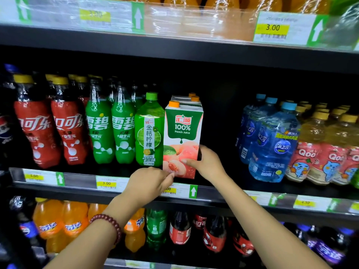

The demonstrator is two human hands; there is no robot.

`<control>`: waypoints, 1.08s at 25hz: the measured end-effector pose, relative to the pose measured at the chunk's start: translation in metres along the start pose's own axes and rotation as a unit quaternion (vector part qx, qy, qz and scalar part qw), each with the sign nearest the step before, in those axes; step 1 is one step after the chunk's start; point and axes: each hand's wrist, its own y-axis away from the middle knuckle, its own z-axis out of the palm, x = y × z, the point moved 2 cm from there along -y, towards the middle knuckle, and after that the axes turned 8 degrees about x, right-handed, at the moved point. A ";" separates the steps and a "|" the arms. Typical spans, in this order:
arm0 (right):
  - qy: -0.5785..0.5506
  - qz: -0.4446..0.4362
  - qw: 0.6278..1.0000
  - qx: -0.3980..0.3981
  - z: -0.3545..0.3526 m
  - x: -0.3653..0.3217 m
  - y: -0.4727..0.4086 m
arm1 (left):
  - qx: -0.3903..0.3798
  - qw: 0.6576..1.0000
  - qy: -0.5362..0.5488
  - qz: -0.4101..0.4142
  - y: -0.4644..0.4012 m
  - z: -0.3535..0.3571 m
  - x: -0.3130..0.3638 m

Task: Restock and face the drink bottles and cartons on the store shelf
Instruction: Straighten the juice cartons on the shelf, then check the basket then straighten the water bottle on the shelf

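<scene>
While the right hand (206, 164) grips the lower right edge of the peach juice carton (182, 138), thumb across its front and fingers curled behind its side, the left hand (149, 182) touches the carton's bottom left corner with bent fingertips; whether it pinches or only touches cannot be told. The carton stands upright at the front of the middle shelf (81, 179), facing outward, with more orange-capped cartons (194, 99) directly behind it. Just left of the left hand stands a green kumquat lemon bottle (149, 131), then green Sprite bottles (110, 129) and red Coca-Cola bottles (52, 131). Beyond the right hand comes a dark gap, then blue water bottles (272, 140) and Qoo bottles (322, 150). A bead bracelet (109, 224) circles the left wrist, and under both arms sit orange Fanta bottles (56, 220)
</scene>
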 end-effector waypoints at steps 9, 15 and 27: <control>0.065 -0.012 0.992 0.111 -0.103 0.037 0.055 | 0.013 0.999 0.023 0.021 -0.011 0.003 0.078; 0.086 -0.007 0.955 0.284 -0.161 0.075 0.059 | 0.027 0.996 -0.084 0.022 -0.043 0.027 0.157; -0.138 0.100 0.954 0.246 -0.165 0.115 0.012 | 0.172 0.979 -0.101 0.042 -0.046 0.052 0.153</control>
